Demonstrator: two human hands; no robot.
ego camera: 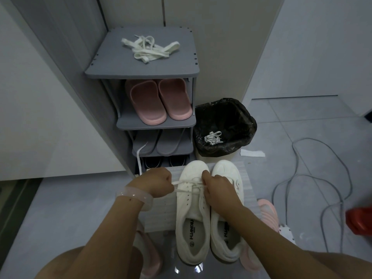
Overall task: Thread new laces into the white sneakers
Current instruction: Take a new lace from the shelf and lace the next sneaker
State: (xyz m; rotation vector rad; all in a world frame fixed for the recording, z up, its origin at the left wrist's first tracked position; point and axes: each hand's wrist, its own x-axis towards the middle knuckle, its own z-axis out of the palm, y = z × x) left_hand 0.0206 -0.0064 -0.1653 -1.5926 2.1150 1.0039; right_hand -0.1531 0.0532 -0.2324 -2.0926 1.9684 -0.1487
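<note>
Two white sneakers stand side by side on a white ribbed mat [161,214], toes pointing away from me. The left sneaker [192,216] has a white lace [186,183] crossing its front eyelets. My left hand [158,183] grips the lace's end to the left of the shoe, and a strand runs up past it toward the rack. My right hand [218,191] pinches the lace over the tongue and partly covers the right sneaker [226,174]. A loose pile of white laces [149,49] lies on top of the grey shoe rack [141,73].
The rack holds pink slippers [161,101], grey slippers and dark shoes on lower shelves. A bin with a black liner [224,127] holds discarded laces, right of the rack. Grey cables [314,178] trail over the floor at right. A red object [359,220] sits at the right edge.
</note>
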